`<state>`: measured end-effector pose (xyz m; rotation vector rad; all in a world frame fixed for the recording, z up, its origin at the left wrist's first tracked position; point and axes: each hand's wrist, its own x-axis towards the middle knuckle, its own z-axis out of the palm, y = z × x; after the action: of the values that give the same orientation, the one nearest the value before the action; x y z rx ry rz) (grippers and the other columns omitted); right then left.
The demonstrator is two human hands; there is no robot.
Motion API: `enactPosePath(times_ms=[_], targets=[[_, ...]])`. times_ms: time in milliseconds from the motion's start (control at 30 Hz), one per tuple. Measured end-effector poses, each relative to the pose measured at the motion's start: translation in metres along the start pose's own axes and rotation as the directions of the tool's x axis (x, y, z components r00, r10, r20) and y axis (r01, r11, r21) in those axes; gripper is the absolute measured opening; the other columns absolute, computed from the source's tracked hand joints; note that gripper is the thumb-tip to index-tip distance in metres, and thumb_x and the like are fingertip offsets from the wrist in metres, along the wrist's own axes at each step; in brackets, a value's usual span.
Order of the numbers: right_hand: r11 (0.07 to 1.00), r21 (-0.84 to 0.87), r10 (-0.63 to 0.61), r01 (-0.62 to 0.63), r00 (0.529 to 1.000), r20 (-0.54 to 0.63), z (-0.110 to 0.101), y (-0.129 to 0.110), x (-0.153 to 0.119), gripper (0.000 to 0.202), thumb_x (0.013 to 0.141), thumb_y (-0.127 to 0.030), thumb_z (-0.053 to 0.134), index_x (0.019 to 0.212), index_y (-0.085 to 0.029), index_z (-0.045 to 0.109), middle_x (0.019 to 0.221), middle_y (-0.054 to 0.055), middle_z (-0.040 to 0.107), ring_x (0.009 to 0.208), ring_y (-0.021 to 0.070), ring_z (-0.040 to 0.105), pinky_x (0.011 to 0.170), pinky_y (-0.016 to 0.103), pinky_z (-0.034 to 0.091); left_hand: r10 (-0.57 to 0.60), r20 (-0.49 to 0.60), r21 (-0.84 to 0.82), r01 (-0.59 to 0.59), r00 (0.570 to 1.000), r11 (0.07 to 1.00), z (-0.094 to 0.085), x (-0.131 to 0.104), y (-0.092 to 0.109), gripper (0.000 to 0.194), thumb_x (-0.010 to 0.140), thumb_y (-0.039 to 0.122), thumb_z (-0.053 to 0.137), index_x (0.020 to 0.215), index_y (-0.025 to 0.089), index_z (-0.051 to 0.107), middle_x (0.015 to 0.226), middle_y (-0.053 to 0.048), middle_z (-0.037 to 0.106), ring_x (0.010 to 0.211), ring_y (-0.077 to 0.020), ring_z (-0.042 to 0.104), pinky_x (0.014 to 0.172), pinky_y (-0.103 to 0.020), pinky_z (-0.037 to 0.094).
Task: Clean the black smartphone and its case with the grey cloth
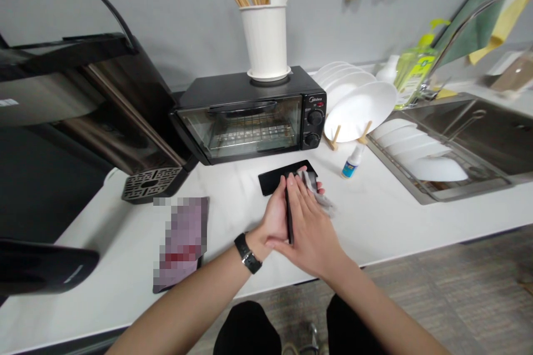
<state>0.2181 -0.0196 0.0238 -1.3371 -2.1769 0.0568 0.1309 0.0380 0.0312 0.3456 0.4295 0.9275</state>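
Left hand (276, 215) fingers cradle dark slab (290, 222) over table (366, 233); right hand (311, 236) fingers flat on top, grip on grey cloth (308, 180) unclear. Slab probably light, stiff, slippery; hold long edges.

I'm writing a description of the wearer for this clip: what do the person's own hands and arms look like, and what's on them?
Both the left hand and right hand are ungloved. The left wrist wears a black strap with a silver-coloured buckle; no watch face shows. The right wrist is bare. No sleeves show on either forearm.
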Motion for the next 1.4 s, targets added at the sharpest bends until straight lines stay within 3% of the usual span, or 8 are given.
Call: enactPosePath(times_ms=[100,267,433,633,833,1000,1267,1400], targets=[[0.996,0.075,-0.050,0.046,0.997,0.051,-0.005,-0.011,-0.020,0.116,0.092,-0.079,0.051,0.165,-0.003,0.002,0.172,0.022,0.015,0.160,0.0352,0.014,0.125,0.057,0.033,-0.029,0.001,0.056,0.029,1.000,0.998,0.001,-0.004,0.007,0.057,0.103,0.058,0.048,0.149,0.025,0.055,0.107,-0.012,0.078,0.097,-0.0277,0.076,0.086,-0.038,0.057],[0.974,0.192,-0.130,0.116,0.990,0.062,-0.018,-0.010,-0.049,0.091,0.103,-0.060,0.048,0.167,-0.011,0.006,0.173,0.016,0.017,0.160,0.0287,0.018,0.125,0.051,0.036,0.007,-0.014,0.116,-0.005,1.000,0.993,0.004,-0.004,0.012,0.056,0.108,0.052,0.033,0.154,0.023,0.046,0.118,-0.017,0.075,0.103,-0.0277,0.075,0.087,-0.039,0.057],[0.998,0.042,0.053,-0.051,0.998,-0.035,-0.015,-0.007,-0.068,0.076,0.106,-0.041,0.046,0.166,-0.010,0.011,0.172,0.017,0.016,0.160,0.0337,0.016,0.122,0.061,0.036,0.027,0.011,0.093,-0.028,1.000,0.995,0.003,-0.002,0.011,0.059,0.108,0.053,0.031,0.157,0.022,0.040,0.118,-0.016,0.074,0.105,-0.0281,0.073,0.087,-0.038,0.056],[0.993,-0.045,-0.102,0.110,0.983,0.154,-0.021,-0.013,-0.085,0.081,0.105,-0.049,0.049,0.166,-0.009,0.014,0.169,0.014,0.027,0.157,0.0314,0.028,0.121,0.052,0.043,0.056,-0.010,0.124,-0.055,0.998,0.991,0.002,-0.001,0.012,0.060,0.109,0.052,0.029,0.158,0.020,0.038,0.115,-0.017,0.074,0.104,-0.0289,0.074,0.086,-0.040,0.056],[0.987,-0.148,0.064,-0.066,0.998,-0.021,-0.015,0.013,-0.054,0.095,0.101,-0.064,0.048,0.167,-0.008,0.007,0.171,0.017,0.019,0.159,0.0369,0.019,0.123,0.063,0.033,-0.075,0.032,0.086,0.072,0.997,0.994,0.006,-0.002,0.002,0.057,0.109,0.051,0.031,0.153,0.020,0.048,0.118,-0.015,0.075,0.109,-0.0274,0.073,0.100,-0.042,0.053],[0.995,-0.100,0.005,-0.009,0.999,-0.036,-0.007,0.015,-0.015,0.095,0.102,-0.062,0.048,0.167,-0.008,0.004,0.172,0.017,0.015,0.160,0.0336,0.013,0.127,0.058,0.027,-0.081,-0.027,0.045,0.082,0.996,0.996,0.006,0.000,0.001,0.056,0.109,0.050,0.031,0.152,0.020,0.050,0.115,-0.012,0.077,0.103,-0.0269,0.075,0.104,-0.045,0.051],[0.985,-0.125,-0.107,0.123,0.986,0.128,-0.012,-0.010,-0.085,0.101,0.097,-0.069,0.052,0.166,-0.006,0.013,0.169,0.017,0.028,0.156,0.0339,0.030,0.119,0.052,0.042,-0.006,-0.031,0.084,0.009,1.000,0.996,0.006,-0.002,0.009,0.059,0.109,0.053,0.030,0.156,0.022,0.044,0.112,-0.016,0.077,0.100,-0.0263,0.075,0.085,-0.037,0.056],[0.982,-0.177,0.064,-0.060,0.998,0.014,-0.010,0.012,-0.057,0.102,0.099,-0.070,0.047,0.166,-0.007,0.005,0.171,0.019,0.020,0.158,0.0363,0.022,0.122,0.060,0.036,-0.064,-0.043,0.027,0.065,0.997,0.998,0.005,0.004,0.001,0.060,0.108,0.055,0.034,0.154,0.020,0.048,0.111,-0.014,0.077,0.103,-0.0260,0.074,0.094,-0.038,0.054]])
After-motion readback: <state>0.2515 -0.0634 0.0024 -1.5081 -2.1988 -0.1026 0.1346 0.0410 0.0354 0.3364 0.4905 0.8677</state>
